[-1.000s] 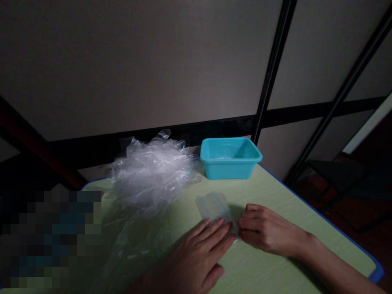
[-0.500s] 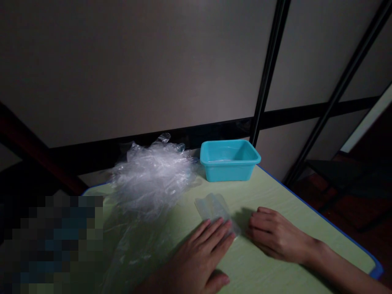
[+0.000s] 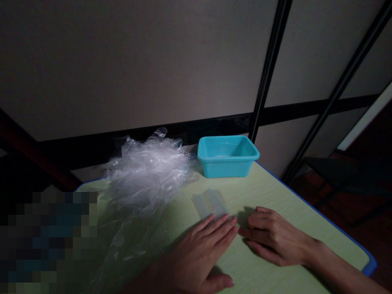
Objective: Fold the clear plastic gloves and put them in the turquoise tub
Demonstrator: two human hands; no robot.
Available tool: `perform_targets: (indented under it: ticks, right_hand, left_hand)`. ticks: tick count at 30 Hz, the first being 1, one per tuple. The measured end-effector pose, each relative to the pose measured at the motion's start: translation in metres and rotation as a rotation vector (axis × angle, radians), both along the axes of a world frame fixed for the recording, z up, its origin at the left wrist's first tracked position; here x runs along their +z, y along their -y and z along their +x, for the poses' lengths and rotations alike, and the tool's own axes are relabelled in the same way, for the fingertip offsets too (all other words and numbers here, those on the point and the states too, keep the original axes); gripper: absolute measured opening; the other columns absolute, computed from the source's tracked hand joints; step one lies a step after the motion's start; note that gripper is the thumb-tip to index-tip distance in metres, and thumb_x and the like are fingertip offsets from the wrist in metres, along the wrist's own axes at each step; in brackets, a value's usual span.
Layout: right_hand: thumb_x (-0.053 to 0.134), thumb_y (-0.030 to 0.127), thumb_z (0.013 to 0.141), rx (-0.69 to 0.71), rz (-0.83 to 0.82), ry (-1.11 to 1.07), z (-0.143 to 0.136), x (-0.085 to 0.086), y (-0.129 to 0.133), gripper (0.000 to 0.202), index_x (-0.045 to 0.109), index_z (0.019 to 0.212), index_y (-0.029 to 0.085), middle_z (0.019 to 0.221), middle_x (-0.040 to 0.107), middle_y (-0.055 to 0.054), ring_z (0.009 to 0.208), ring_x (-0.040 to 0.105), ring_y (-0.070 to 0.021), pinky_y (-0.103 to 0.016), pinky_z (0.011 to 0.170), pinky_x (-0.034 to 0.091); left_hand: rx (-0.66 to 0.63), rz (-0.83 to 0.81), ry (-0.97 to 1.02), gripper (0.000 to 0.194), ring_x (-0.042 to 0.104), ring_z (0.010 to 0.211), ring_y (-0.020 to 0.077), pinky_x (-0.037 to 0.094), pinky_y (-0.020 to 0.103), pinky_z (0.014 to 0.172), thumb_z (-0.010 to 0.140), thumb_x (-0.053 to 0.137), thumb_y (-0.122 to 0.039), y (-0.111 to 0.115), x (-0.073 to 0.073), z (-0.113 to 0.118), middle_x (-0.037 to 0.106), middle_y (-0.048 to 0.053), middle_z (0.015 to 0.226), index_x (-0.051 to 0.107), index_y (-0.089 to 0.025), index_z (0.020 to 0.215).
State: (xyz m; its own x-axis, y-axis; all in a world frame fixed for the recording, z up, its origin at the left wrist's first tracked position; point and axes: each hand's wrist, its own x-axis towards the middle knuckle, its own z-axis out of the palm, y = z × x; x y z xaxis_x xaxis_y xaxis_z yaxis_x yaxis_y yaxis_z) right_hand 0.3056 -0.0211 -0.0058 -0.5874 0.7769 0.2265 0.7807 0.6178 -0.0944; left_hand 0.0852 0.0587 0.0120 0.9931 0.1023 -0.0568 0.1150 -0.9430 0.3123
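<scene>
My left hand [image 3: 202,253] lies flat with its fingers stretched out, pressing the near part of a folded piece of thin clear plastic [image 3: 208,202] onto the table. The piece looks like the film of a disposable glove, but its fingers cannot be made out. Just to the right, my right hand [image 3: 272,237] rests on the table with most fingers curled. Its index finger reaches out close to my left fingertips, and its thumb is apart from it. No object shows in my right hand. The plastic's near edge is hidden under my left fingers.
A loose heap of clear plastic gloves [image 3: 147,171] covers the table's back left. An aqua plastic basin [image 3: 226,167] stands at the back. The pale green table [image 3: 269,188] has a blue edge, and sliding cabinet doors [image 3: 147,65] rise behind it. A dark chair [image 3: 343,175] is on the right.
My right hand has unfurled its index finger and thumb and moved slightly left, towards my left fingertips. My left hand stays flat on the plastic. The view has shifted slightly.
</scene>
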Motion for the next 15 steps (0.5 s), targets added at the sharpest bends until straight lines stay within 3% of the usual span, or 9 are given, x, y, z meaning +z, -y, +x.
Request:
perform_targets:
  ticks: [15]
  right_hand:
    - [0.035,0.022,0.087,0.012,-0.026,-0.021,0.0011,-0.0036,-0.0003,0.027,0.057,0.101,0.015,0.071,0.056,-0.005,0.068,0.049,-0.0172,-0.032,0.065,0.032]
  left_hand:
    - [0.032,0.005,-0.038,0.073,0.008,0.131,0.021,0.008,0.038,0.108,0.081,0.049,-0.048,-0.0012,-0.0007,0.003,0.011,0.006,0.144,0.016,-0.015,0.137]
